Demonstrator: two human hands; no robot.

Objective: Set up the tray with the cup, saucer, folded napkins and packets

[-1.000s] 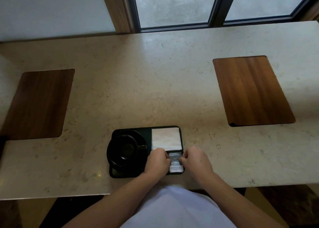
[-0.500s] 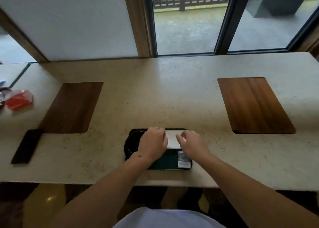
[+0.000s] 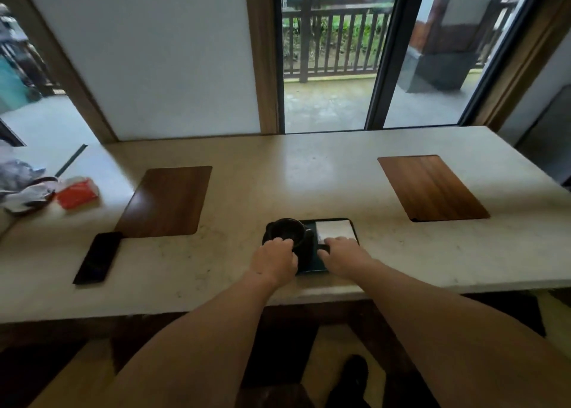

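Where hands rest: rectangular dark tray (image 3: 312, 267)

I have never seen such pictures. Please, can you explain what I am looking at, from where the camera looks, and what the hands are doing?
There is no machine here: a person wears a camera on the head, so you look down along both arms. On the pale stone counter lies a dark tray holding a black cup on a saucer and a white folded napkin. The left hand rests at the cup and saucer with fingers curled; the right hand lies over the tray's near part, hiding what is beneath. What either one grips is unclear. Further left lie a black phone and a red packet; two wooden mats flank the tray.
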